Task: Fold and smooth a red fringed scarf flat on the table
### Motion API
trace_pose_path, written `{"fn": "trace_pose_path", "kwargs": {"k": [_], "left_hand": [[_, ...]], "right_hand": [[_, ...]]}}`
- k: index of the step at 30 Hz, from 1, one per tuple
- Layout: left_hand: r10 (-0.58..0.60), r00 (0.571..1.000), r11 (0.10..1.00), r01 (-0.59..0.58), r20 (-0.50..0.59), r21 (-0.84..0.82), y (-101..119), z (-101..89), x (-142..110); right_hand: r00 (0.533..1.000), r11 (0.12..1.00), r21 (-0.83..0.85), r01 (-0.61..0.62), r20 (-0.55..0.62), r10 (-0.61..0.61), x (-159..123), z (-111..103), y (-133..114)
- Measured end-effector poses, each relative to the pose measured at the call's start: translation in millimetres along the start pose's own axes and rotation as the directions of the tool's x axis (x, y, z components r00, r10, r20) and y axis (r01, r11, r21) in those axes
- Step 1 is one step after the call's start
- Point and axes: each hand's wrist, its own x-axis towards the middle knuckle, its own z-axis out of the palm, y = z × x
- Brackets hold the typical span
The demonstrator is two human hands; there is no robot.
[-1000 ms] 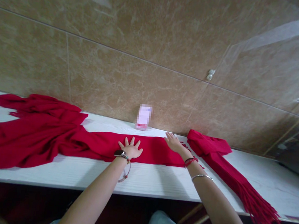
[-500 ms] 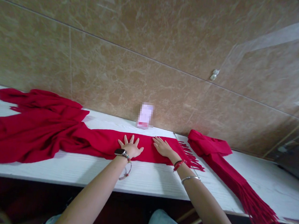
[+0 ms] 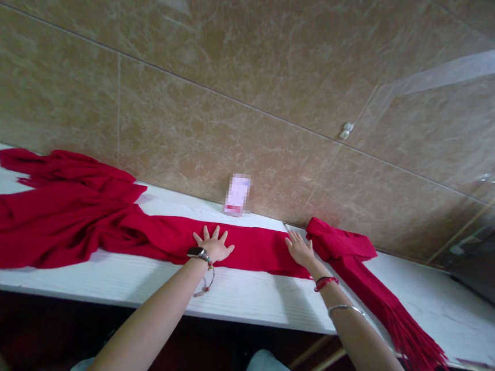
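A long red scarf (image 3: 254, 249) lies along the white table (image 3: 237, 297), flat in the middle and bunched in loose folds at the left. My left hand (image 3: 215, 247) rests palm down on the flat stretch with its fingers spread. At the scarf's right end, my right hand (image 3: 299, 249) lies over the edge, its fingers stretched out. That hand and wrist hide most of the fringe there. Neither hand grips the cloth.
Right of my right hand lies a second red scarf (image 3: 364, 282), folded over, its fringe hanging at the table's front edge. A blurred pinkish-white object (image 3: 237, 195) stands against the tiled wall (image 3: 191, 134) at the back. A dark grey object (image 3: 489, 264) sits at the far right.
My right hand moved left over the flat cloth, baring the fringe, then back right to the fringed end. My left hand has stayed in place on the scarf.
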Motion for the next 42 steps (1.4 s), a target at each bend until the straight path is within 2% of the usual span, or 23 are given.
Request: {"fn": "trace_pose_path", "kwargs": {"k": [3,5,8,10,13,17,21,24,26,29,34,38,40,42], "left_hand": [[-0.007,1.0,1.0,0.007,0.003,0.006,0.4,-1.0,-0.4],[-0.013,1.0,1.0,0.013,-0.001,0.012,1.5,-3.5,-3.1],[-0.014,1.0,1.0,0.014,-0.007,0.022,3.5,-8.0,-8.9],[-0.005,1.0,1.0,0.006,-0.017,0.026,4.7,-9.3,-12.3],[0.006,0.998,0.999,-0.004,-0.065,0.037,4.9,-7.5,-15.4],[0.034,0.988,0.998,-0.026,-0.15,0.057,2.5,-1.1,-16.8],[0.051,0.981,0.997,-0.038,-0.186,0.075,0.7,2.6,-16.7],[0.043,0.981,0.996,-0.029,-0.19,0.079,1.0,2.2,-16.8],[0.037,0.982,0.997,-0.022,-0.183,0.08,1.5,1.3,-17.2],[0.036,0.984,0.997,-0.022,-0.173,0.08,1.8,0.7,-17.5],[0.087,0.97,0.992,-0.064,-0.225,0.105,-0.5,2.7,-15.8],[0.17,0.961,0.979,-0.139,-0.22,0.151,-4.2,2.7,-13.5],[0.16,0.969,0.98,-0.134,-0.189,0.145,-5.4,2.2,-12.4],[0.139,0.976,0.984,-0.116,-0.17,0.138,-5.7,1.7,-11.6]], "right_hand": [[0.984,0.986,0.043,0.162,-0.079,-0.158,-8.3,-14.3,-36.7],[0.943,0.948,0.03,0.318,-0.117,-0.313,-16.7,-19.4,-65.7],[0.916,0.919,0.046,0.391,-0.114,-0.384,-27.5,-17.9,-96.5],[0.92,0.919,0.056,0.389,-0.075,-0.385,-30.6,-13.5,-100.5],[0.931,0.929,0.061,0.366,-0.012,-0.366,-29.3,-6.3,-81.4],[0.942,0.943,0.024,0.333,0.04,-0.334,-27.5,4.8,-29.5],[0.971,0.979,-0.001,0.206,0.12,-0.205,-30.7,18.9,17.9],[0.991,0.999,0.016,0.045,0.129,-0.046,-30.2,21.6,33.0],[0.996,0.999,0.039,-0.019,0.082,0.016,-26.7,14.5,29.8],[0.998,0.995,0.074,0.067,-0.012,-0.067,-16.9,-7.8,4.2],[0.94,0.935,0.106,0.339,-0.072,-0.333,4.3,-40.1,-75.8],[0.899,0.884,0.169,0.437,-0.051,-0.435,13.5,-34.4,-130.0],[0.897,0.877,0.201,0.436,-0.02,-0.441,15.4,-24.5,-140.5],[0.892,0.873,0.198,0.445,-0.015,-0.451,17.4,-14.5,-137.9]]}}
